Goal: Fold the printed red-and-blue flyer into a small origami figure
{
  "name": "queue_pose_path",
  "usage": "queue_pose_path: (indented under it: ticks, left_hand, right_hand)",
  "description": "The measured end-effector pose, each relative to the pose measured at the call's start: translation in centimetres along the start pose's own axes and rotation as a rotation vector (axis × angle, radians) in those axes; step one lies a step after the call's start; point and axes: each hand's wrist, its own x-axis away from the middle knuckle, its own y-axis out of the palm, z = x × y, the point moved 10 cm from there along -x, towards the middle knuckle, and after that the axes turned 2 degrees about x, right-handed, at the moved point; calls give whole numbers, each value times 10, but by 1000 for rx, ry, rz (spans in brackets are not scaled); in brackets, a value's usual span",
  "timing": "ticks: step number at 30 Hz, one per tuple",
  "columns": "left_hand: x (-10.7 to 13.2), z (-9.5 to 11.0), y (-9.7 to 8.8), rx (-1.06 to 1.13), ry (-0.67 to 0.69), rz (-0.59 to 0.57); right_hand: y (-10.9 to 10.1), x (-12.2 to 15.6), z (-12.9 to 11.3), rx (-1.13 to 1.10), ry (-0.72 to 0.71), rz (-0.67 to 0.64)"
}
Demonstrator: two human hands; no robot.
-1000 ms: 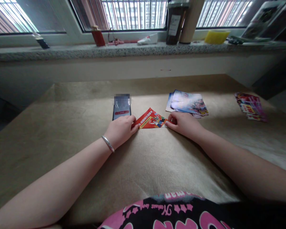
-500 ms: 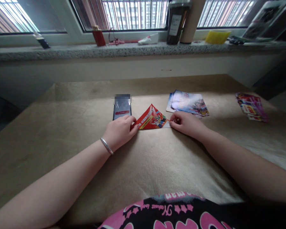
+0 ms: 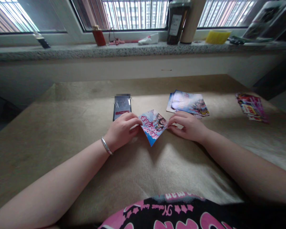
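A square sheet of printed paper is stretched between my two hands, one corner pointing towards me. Its visible side is light blue with red-and-white lettering and a picture of people, and a crease shows across it. My left hand, with a silver bangle at the wrist, pinches the left corner. The right corner is pinched by my right hand. Just beyond my left hand lies a phone, its lower end partly hidden by the fingers. Behind my right hand rests a pile of printed sheets.
The table has a gold-brown cover. Folded pink and purple printed papers lie at its right side. Along the stone windowsill stand a red bottle, a dark jar and a yellow object.
The paper was a red triangle with its point away from me. Now it is opened into a square showing its blue inner side, with the near corner lowered towards me. Both hands still grip its side corners.
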Motion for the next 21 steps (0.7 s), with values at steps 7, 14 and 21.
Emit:
queue_pose_path:
  ticks: [7, 14, 21]
  left_hand:
    - [0, 13, 5, -87, 123, -98]
    - [-1, 21, -13, -209, 160, 46]
    - [2, 16, 14, -360, 131, -213]
  right_hand:
    - [6, 1, -15, 123, -138, -99]
    - [7, 3, -26, 307, -286, -108]
    - [23, 3, -20, 273, -267, -235]
